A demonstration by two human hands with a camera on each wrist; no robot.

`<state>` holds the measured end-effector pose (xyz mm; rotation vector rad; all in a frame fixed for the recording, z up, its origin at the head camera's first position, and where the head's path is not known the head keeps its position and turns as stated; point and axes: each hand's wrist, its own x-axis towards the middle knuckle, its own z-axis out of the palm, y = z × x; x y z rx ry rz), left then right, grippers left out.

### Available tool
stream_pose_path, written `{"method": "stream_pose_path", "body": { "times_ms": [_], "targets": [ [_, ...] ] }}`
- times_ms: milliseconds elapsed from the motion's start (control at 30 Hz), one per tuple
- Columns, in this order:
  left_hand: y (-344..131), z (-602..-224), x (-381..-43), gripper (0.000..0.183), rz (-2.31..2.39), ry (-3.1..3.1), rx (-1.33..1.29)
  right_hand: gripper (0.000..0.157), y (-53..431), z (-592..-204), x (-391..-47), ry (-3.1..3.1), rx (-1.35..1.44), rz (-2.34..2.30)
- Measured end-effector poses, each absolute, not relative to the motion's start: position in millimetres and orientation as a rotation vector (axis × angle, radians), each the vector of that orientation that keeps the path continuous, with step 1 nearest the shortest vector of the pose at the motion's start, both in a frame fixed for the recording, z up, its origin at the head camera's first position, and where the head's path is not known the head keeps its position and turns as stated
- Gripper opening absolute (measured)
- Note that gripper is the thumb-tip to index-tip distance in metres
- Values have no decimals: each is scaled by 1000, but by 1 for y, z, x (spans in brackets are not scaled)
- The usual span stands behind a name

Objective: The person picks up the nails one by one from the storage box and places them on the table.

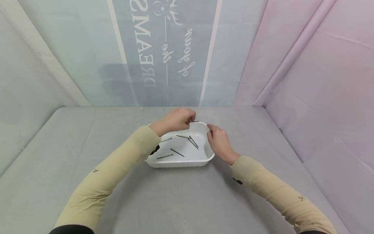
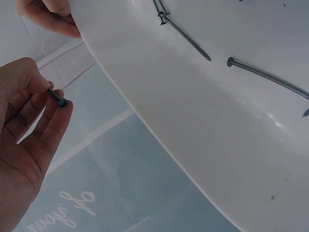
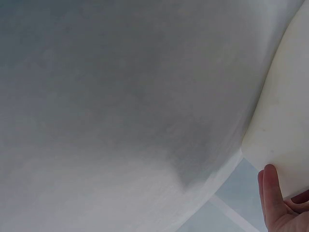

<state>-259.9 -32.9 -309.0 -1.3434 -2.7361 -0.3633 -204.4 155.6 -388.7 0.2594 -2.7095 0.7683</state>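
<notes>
My left hand (image 1: 177, 119) is over the far rim of a white tray (image 1: 179, 163). Between its thumb and fingertips it pinches a nail (image 2: 57, 98), whose head sticks out past the fingers in the left wrist view. At the tray's right end, my right hand (image 1: 219, 142) grips the rim. The right wrist view has its fingers (image 3: 273, 188) against the tray's outer wall (image 3: 282, 116). Several steel nails lie scattered on the tray floor, among them one nail (image 1: 177, 152) near the middle and a crossed group (image 1: 193, 142) toward the right.
The tray stands on a grey covered table (image 1: 181, 201). A pale blue backdrop (image 1: 172, 91) with white lettering rises behind it, with a pink wall (image 1: 324, 97) on the right and a pale wall (image 1: 26, 97) on the left.
</notes>
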Motion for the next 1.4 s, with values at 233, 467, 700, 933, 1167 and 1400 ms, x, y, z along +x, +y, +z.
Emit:
{"method": "stream_pose_path", "body": {
  "times_ms": [233, 467, 700, 933, 1167, 1400],
  "targets": [
    [-37, -306, -259, 13, -445, -2754, -1308, 35, 155, -388, -205, -2705, 258, 756],
    [-43, -303, -258, 10, -550, -2782, -1252, 35, 155, -388, -205, -2713, 259, 771],
    [-50, -300, -260, 12, -595, -2773, -1216, 35, 155, -387, -204, -2714, 265, 770],
    [-56, -295, -263, 12, -659, -2779, -1181, 35, 156, -386, -205, -2721, 262, 766],
    [-63, -292, -265, 13, -718, -2800, -1128, 35, 156, -386, -206, -2710, 264, 761],
    [-70, -290, -265, 12, -759, -2835, -1035, 35, 156, -386, -206, -2712, 272, 775]
  ]
}}
